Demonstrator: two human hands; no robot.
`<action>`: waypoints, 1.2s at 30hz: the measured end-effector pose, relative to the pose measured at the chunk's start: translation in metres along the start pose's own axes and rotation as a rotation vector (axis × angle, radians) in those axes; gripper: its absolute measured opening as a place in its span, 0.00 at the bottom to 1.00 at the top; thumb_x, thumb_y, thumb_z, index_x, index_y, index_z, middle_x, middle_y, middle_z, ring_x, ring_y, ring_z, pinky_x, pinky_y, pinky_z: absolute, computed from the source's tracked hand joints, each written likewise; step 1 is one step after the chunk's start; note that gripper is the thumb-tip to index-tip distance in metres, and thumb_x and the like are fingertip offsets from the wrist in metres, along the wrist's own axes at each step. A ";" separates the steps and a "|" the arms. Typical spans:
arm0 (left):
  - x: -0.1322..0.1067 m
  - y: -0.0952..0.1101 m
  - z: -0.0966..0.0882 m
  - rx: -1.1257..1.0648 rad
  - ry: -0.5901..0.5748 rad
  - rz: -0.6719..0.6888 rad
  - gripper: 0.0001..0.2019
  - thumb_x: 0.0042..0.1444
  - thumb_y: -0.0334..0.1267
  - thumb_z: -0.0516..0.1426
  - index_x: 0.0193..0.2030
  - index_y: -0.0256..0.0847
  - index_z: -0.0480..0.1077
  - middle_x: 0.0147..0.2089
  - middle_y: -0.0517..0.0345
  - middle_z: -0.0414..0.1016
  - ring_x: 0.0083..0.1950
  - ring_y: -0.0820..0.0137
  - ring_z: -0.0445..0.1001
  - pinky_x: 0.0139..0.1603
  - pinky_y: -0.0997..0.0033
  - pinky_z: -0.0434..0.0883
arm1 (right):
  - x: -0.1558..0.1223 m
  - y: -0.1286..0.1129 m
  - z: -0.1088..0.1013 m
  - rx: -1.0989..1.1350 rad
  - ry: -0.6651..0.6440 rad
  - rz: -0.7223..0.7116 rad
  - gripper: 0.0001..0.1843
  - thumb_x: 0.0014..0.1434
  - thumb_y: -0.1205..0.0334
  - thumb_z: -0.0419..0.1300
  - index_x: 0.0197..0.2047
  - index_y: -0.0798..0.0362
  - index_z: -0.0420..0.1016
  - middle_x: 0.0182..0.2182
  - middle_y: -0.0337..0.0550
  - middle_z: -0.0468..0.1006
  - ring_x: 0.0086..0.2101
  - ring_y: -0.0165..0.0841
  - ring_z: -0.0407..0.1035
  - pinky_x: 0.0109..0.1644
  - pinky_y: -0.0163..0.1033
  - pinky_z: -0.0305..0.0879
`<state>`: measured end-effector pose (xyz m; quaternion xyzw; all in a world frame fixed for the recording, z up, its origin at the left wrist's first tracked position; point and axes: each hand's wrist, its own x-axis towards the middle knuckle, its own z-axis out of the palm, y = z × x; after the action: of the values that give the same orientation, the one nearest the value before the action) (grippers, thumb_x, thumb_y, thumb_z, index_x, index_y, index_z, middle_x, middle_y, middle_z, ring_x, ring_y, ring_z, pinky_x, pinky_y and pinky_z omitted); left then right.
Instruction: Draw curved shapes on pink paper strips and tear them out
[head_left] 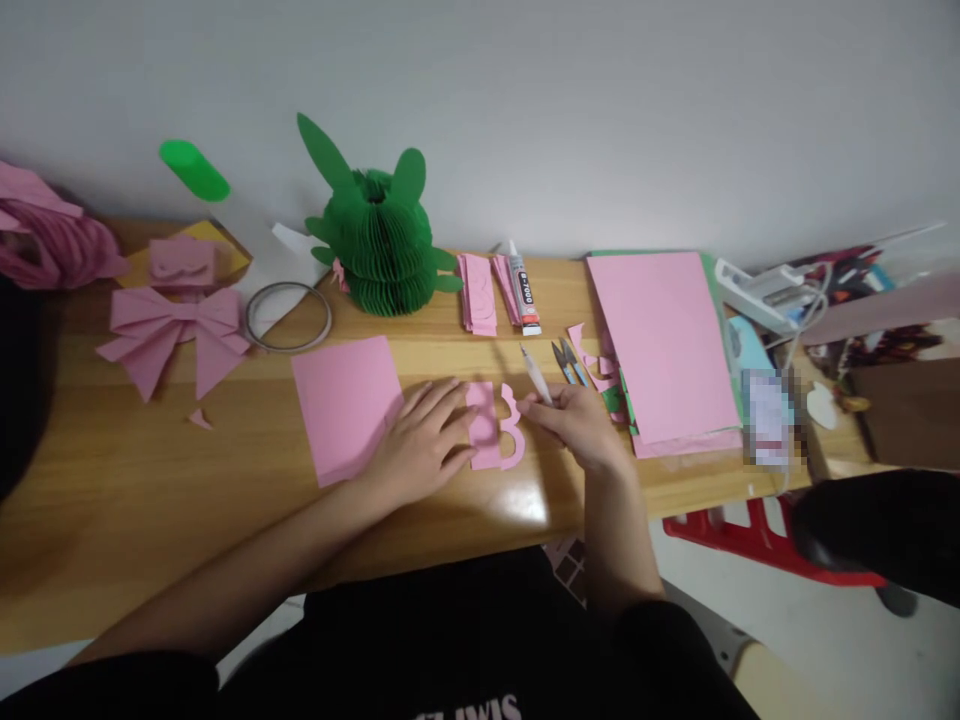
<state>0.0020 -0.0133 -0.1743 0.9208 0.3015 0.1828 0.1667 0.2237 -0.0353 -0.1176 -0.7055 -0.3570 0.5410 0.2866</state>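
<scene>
My left hand [420, 440] lies flat with its fingers spread, partly over a square pink sheet [341, 400]. Its fingertips touch a small pink paper rectangle [484, 425]. Right beside that lies a curvy pink paper cutout [513, 440], shaped like a 3. My right hand [581, 425] is closed around a slim white pen [535, 372], its tip pointing up and away from me. The right thumb and fingertips are close to the cutout's edge; whether they touch it I cannot tell.
Behind are a green paper honeycomb figure [382, 245], folded pink strips [478, 295] and a glue tube [524, 290]. Snips [571, 362] and scraps lie beside stacked pink sheets [667, 350]. At left are a tape roll [288, 348] and a pink paper bow [176, 335].
</scene>
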 end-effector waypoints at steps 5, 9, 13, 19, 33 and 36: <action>0.001 0.001 0.000 0.017 0.034 -0.017 0.16 0.64 0.42 0.57 0.54 0.38 0.75 0.65 0.38 0.68 0.68 0.47 0.63 0.64 0.42 0.66 | 0.012 0.004 0.023 -0.120 0.016 -0.060 0.12 0.45 0.54 0.63 0.24 0.54 0.74 0.17 0.32 0.64 0.20 0.25 0.55 0.25 0.34 0.50; 0.001 0.002 -0.001 0.015 0.053 -0.018 0.16 0.63 0.42 0.57 0.54 0.36 0.75 0.63 0.38 0.70 0.67 0.48 0.65 0.64 0.42 0.66 | 0.020 0.006 0.032 -0.258 0.088 -0.057 0.10 0.46 0.56 0.61 0.24 0.55 0.74 0.20 0.36 0.71 0.23 0.28 0.62 0.30 0.35 0.55; 0.002 0.002 -0.002 -0.017 0.044 -0.055 0.19 0.62 0.45 0.58 0.54 0.34 0.73 0.62 0.39 0.72 0.66 0.50 0.65 0.66 0.45 0.65 | 0.020 0.008 0.034 -0.285 0.122 -0.083 0.08 0.46 0.57 0.61 0.23 0.53 0.73 0.19 0.37 0.72 0.23 0.29 0.63 0.31 0.36 0.55; 0.002 0.002 -0.001 -0.015 0.030 -0.069 0.23 0.62 0.45 0.58 0.58 0.31 0.69 0.63 0.38 0.71 0.67 0.49 0.65 0.66 0.45 0.64 | 0.018 0.013 0.039 -0.279 0.171 -0.090 0.08 0.46 0.56 0.61 0.23 0.52 0.72 0.18 0.37 0.70 0.23 0.30 0.63 0.30 0.36 0.54; 0.003 0.004 -0.003 -0.014 -0.012 -0.089 0.24 0.62 0.43 0.57 0.61 0.32 0.67 0.64 0.38 0.69 0.67 0.48 0.63 0.67 0.45 0.63 | 0.016 0.015 0.041 -0.325 0.198 -0.063 0.09 0.48 0.56 0.63 0.27 0.53 0.77 0.18 0.37 0.71 0.23 0.31 0.64 0.29 0.37 0.53; 0.003 0.004 -0.004 -0.020 -0.028 -0.097 0.25 0.62 0.44 0.56 0.62 0.33 0.67 0.64 0.39 0.69 0.67 0.48 0.63 0.67 0.43 0.62 | 0.015 0.014 0.041 -0.358 0.206 -0.046 0.09 0.50 0.56 0.63 0.27 0.53 0.79 0.19 0.38 0.72 0.24 0.32 0.65 0.29 0.37 0.54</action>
<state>0.0047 -0.0137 -0.1685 0.9059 0.3415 0.1649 0.1888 0.1886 -0.0300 -0.1474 -0.7885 -0.4322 0.3872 0.2036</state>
